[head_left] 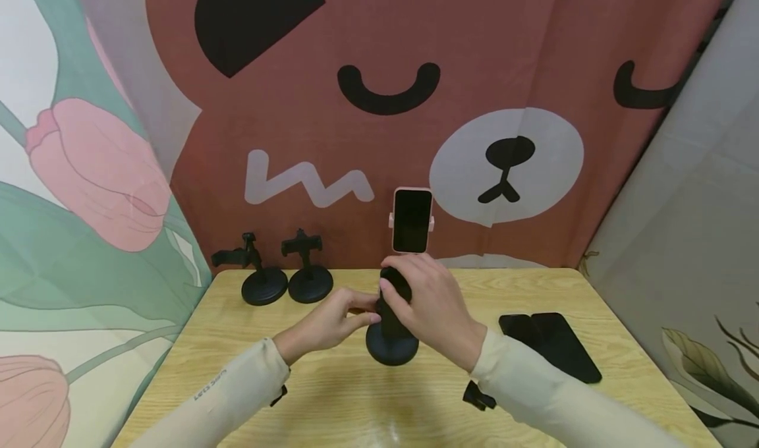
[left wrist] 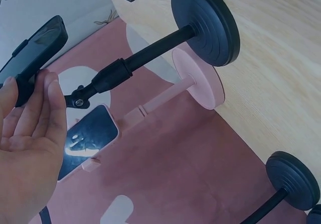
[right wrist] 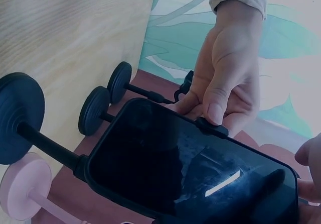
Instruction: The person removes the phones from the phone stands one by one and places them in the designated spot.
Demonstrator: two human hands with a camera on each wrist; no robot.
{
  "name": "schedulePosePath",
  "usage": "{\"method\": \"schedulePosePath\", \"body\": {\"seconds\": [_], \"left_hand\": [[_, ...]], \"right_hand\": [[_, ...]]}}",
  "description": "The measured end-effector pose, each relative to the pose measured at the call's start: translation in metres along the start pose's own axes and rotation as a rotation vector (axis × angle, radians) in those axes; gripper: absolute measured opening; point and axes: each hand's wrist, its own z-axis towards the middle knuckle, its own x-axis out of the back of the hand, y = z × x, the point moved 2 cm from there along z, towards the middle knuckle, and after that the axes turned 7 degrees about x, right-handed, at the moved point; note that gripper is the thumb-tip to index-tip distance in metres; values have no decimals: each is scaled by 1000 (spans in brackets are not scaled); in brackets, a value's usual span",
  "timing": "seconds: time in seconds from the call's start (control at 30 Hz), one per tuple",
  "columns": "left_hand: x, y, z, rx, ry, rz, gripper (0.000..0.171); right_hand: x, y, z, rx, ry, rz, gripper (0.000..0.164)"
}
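A black phone stand [head_left: 393, 350] stands upright on its round base in the middle of the table. Its clamp [right wrist: 210, 128] bears a black phone [right wrist: 145, 158], whose dark glossy screen fills much of the right wrist view. My left hand [head_left: 329, 323] pinches the clamp at the phone's long side, thumb in front and fingers behind. At the phone's upper end, my right hand [head_left: 435, 296] grips it; only fingertips [right wrist: 312, 171] of that hand enter the right wrist view. The stand's pole [left wrist: 158, 49] and its joint below the clamp show in the left wrist view.
Behind stands a pink phone stand [left wrist: 198, 78] bearing a pink-edged phone [head_left: 412, 221]. Two black stands, one with its base [head_left: 264, 286] farthest left and another [head_left: 310, 284] beside it, are at the back left. Dark phones [head_left: 563, 346] lie on the wooden table [head_left: 332, 395] at right.
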Motion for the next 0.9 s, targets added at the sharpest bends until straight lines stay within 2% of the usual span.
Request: {"method": "schedulePosePath", "body": {"seconds": [0.17, 0.47, 0.9], "left_hand": [[1, -2, 0, -15, 16, 24, 40], [-1, 1, 0, -9, 23, 13, 41], [-1, 0, 6, 17, 44, 33, 43]], "right_hand": [[-3, 2, 2, 20, 30, -22, 19], [-8, 6, 2, 47, 58, -31, 17], [-10, 17, 4, 38, 68, 27, 19]]}}
